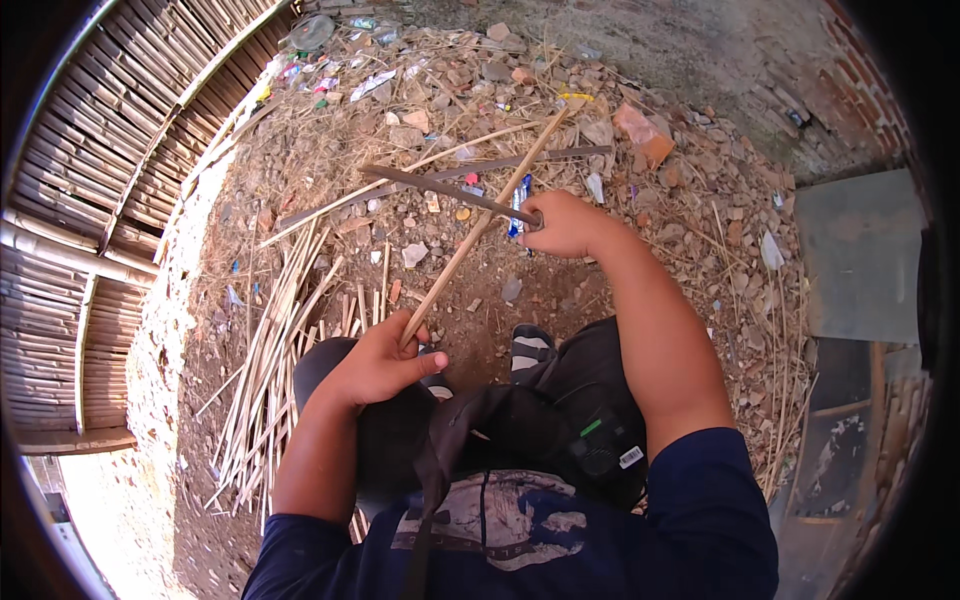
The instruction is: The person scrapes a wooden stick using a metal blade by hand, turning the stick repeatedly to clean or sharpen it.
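My left hand (382, 366) is closed around the lower end of a long, pale bamboo strip (455, 262), with the thumb pointing right. The strip slants up and away to the right. My right hand (572, 226) grips the near end of a long, dark, narrow blade (425, 184), which looks like a machete. Its far end points left, and it crosses the strip in view; whether the two touch, I cannot tell. Below them on the rubble lie another dark flat strip (560, 154) and a thin pale strip (440, 155).
Many split bamboo strips (262, 400) lie in a pile by my left knee. Broken brick (643, 136), stones and litter cover the ground ahead. A woven bamboo wall (90, 140) stands left, a masonry wall (700, 60) behind, and grey panels (862, 255) at the right.
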`<state>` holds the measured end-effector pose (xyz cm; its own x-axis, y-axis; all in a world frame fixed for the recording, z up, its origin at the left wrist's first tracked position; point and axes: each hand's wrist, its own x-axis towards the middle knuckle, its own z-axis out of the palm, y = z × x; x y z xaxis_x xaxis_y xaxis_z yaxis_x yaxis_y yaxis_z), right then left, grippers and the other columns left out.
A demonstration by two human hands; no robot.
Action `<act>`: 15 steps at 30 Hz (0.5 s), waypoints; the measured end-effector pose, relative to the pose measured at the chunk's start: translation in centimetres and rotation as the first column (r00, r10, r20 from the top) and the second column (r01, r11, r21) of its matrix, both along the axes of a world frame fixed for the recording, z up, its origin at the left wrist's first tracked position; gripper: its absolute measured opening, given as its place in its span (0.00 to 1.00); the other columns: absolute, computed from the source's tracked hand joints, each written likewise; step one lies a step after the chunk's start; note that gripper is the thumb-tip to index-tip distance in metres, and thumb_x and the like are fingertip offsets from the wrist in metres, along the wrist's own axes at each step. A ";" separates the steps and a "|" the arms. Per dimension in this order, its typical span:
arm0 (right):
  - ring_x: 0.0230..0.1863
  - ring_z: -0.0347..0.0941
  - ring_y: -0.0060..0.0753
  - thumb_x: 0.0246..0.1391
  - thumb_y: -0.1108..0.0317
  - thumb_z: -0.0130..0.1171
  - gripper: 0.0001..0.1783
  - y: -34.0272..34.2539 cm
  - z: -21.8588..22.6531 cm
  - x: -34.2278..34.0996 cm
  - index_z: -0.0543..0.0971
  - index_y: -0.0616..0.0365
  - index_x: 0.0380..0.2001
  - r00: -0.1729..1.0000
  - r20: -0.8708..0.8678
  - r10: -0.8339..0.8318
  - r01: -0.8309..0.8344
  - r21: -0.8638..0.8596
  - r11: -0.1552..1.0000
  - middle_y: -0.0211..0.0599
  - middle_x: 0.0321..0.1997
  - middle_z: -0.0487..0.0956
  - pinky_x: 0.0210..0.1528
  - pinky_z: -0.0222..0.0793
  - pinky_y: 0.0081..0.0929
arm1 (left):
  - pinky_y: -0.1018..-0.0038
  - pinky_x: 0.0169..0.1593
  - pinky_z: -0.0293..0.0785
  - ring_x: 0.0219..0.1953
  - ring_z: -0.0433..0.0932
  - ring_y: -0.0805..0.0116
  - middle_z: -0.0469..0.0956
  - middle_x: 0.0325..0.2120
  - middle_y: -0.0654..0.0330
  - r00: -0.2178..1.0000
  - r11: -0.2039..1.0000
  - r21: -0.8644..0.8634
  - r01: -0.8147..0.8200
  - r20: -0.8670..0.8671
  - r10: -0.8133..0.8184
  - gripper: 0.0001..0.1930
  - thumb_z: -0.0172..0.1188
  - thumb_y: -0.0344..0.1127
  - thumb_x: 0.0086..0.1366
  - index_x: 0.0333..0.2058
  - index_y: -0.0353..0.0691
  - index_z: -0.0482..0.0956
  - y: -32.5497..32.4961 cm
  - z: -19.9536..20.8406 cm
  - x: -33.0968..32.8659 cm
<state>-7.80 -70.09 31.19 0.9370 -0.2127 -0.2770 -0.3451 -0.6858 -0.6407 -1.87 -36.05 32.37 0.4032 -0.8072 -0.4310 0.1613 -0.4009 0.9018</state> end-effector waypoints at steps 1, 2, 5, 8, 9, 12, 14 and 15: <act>0.33 0.76 0.39 0.42 0.58 0.68 0.16 0.1 0.0 -0.1 0.79 0.60 0.28 0.999 -0.029 0.029 -0.029 -0.003 1.000 0.40 0.29 0.80 0.40 0.69 0.35 | 0.81 0.25 0.56 0.22 0.61 0.83 0.63 0.21 0.72 1.000 1.000 0.001 0.013 -0.007 -0.013 0.21 0.72 0.40 0.58 0.40 0.39 0.70 0.0 0.1 -0.2; 0.33 0.76 0.40 0.42 0.58 0.68 0.16 -0.5 -1.1 0.1 0.79 0.60 0.28 1.000 0.007 -0.002 0.002 0.005 1.000 0.40 0.29 0.80 0.41 0.69 0.35 | 0.82 0.25 0.56 0.22 0.61 0.83 0.63 0.21 0.73 0.999 0.999 0.016 0.029 0.039 -0.030 0.20 0.72 0.40 0.59 0.40 0.39 0.70 0.1 -0.1 -0.1; 0.35 0.76 0.40 0.42 0.58 0.68 0.16 -3.1 -3.2 0.0 0.79 0.60 0.28 0.991 0.062 -0.119 0.117 0.034 0.993 0.40 0.29 0.79 0.42 0.69 0.35 | 0.82 0.25 0.55 0.22 0.60 0.84 0.63 0.21 0.73 0.989 0.996 0.042 0.075 0.126 -0.079 0.19 0.71 0.38 0.60 0.40 0.39 0.69 -0.3 0.2 0.2; 0.34 0.76 0.36 0.43 0.58 0.68 0.16 -2.5 -2.0 0.1 0.79 0.60 0.27 0.983 0.024 -0.182 0.179 0.103 0.978 0.38 0.27 0.78 0.41 0.70 0.35 | 0.83 0.25 0.54 0.22 0.59 0.85 0.62 0.21 0.75 0.994 0.998 0.047 0.041 0.101 -0.045 0.17 0.70 0.34 0.60 0.39 0.40 0.69 -0.5 0.8 0.1; 0.33 0.77 0.38 0.42 0.57 0.67 0.18 -1.8 -1.5 0.0 0.80 0.60 0.31 0.989 0.030 -0.143 0.141 0.066 0.988 0.40 0.28 0.79 0.40 0.71 0.36 | 0.83 0.25 0.53 0.22 0.58 0.85 0.61 0.21 0.75 0.995 0.999 0.043 0.023 0.091 -0.027 0.17 0.70 0.34 0.59 0.39 0.40 0.69 -0.3 0.3 0.2; 0.34 0.78 0.40 0.40 0.55 0.67 0.24 -1.0 -1.1 0.0 0.81 0.61 0.39 0.999 0.011 -0.031 0.031 -0.002 1.000 0.45 0.33 0.81 0.39 0.72 0.36 | 0.83 0.26 0.54 0.22 0.59 0.85 0.62 0.21 0.75 0.997 1.000 0.026 0.016 0.069 -0.018 0.17 0.70 0.33 0.59 0.40 0.39 0.69 0.0 0.2 -0.1; 0.35 0.78 0.40 0.40 0.55 0.67 0.25 -1.9 -1.1 0.0 0.81 0.61 0.40 0.999 -0.040 0.033 -0.033 0.014 0.999 0.45 0.34 0.81 0.40 0.72 0.35 | 0.83 0.26 0.54 0.23 0.59 0.85 0.62 0.21 0.74 0.997 0.999 0.021 0.033 0.069 -0.034 0.17 0.70 0.33 0.59 0.40 0.39 0.69 0.1 0.3 -0.2; 0.37 0.78 0.41 0.40 0.55 0.67 0.25 -2.8 -1.7 -0.3 0.81 0.62 0.40 0.997 -0.058 -0.049 0.053 0.077 0.996 0.46 0.36 0.81 0.41 0.72 0.34 | 0.83 0.26 0.54 0.23 0.59 0.85 0.62 0.21 0.74 0.996 0.998 0.026 0.050 0.078 -0.052 0.17 0.70 0.33 0.59 0.40 0.39 0.69 0.0 0.3 -0.3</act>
